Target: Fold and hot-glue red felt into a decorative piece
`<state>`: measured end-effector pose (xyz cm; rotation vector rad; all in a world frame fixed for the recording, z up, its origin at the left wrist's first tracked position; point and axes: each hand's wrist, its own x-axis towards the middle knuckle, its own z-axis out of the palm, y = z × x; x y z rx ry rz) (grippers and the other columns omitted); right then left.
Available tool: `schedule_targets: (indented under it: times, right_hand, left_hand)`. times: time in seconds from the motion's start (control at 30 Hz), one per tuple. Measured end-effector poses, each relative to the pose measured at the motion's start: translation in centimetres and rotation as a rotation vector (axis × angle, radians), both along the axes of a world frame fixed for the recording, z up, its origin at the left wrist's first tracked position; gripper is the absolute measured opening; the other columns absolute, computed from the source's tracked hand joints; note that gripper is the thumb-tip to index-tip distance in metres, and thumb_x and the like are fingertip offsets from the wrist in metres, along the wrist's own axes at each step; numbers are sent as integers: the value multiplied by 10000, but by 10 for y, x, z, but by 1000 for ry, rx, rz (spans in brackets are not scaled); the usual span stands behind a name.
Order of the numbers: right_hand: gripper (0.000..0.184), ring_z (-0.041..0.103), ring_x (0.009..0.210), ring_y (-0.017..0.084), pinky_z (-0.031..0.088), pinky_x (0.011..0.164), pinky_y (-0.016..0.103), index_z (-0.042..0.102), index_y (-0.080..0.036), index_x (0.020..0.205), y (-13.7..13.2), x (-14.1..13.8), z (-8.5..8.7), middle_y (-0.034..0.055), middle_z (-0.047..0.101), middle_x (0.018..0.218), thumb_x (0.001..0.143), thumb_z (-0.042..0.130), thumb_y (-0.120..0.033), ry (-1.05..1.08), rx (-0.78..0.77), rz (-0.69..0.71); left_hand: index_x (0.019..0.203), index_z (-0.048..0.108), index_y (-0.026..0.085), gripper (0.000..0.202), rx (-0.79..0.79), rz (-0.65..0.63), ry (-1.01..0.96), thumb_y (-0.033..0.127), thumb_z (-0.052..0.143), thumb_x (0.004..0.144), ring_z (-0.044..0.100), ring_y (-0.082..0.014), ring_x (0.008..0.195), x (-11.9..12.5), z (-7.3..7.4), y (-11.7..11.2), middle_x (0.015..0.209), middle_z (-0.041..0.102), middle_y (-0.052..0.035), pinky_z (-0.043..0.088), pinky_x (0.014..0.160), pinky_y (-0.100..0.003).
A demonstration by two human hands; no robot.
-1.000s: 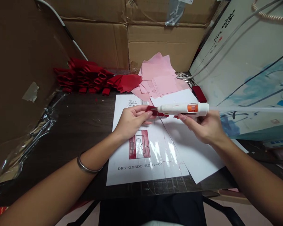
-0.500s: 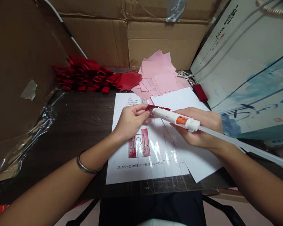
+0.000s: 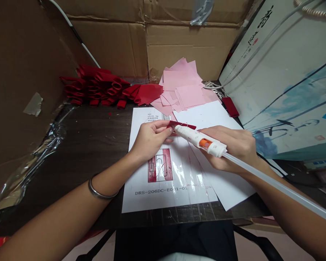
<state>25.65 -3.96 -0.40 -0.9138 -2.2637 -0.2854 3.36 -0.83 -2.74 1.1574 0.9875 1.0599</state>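
My left hand (image 3: 149, 139) pinches a small red strip (image 3: 181, 125) above a white printed sheet (image 3: 163, 195). My right hand (image 3: 233, 146) is wrapped round a white glue gun (image 3: 199, 139) with an orange patch. A long clear glue stick (image 3: 279, 188) trails from its back toward the lower right. The gun's nozzle touches the red strip near my left fingertips. A red sample piece (image 3: 160, 169) is taped to the sheet under clear film.
A heap of folded red pieces (image 3: 97, 88) lies at the back left, pink paper squares (image 3: 182, 88) at the back centre. Cardboard walls (image 3: 116, 43) close the left and back. A large white printed box (image 3: 288, 83) stands at the right. A red piece (image 3: 230, 106) leans by it.
The glue gun has swung from level to slanting down to the right, its nozzle now on the red strip. My right hand dropped lower; my left hand barely moved.
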Motion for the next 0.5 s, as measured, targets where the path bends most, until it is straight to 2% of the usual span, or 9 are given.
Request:
schedule_targets:
  times: [0.13, 0.5]
  right_hand:
    - [266, 678, 621, 155, 438, 475, 273, 653, -204, 956, 2, 0, 0, 11, 760, 835, 711, 598, -118, -17, 56, -2]
    - [300, 669, 636, 146, 421, 490, 271, 664, -204, 969, 2, 4, -2, -2, 755, 831, 691, 626, -98, -33, 29, -17]
  left_hand:
    - [1036, 715, 108, 243, -16, 1, 17, 215, 687, 820, 737, -158, 787, 0, 1, -1, 992, 761, -107, 601, 703, -240]
    - [1008, 724, 113, 211, -30, -1, 19, 196, 693, 816, 741, -173, 831, 0, 3, 0, 975, 766, -98, 605, 686, -223]
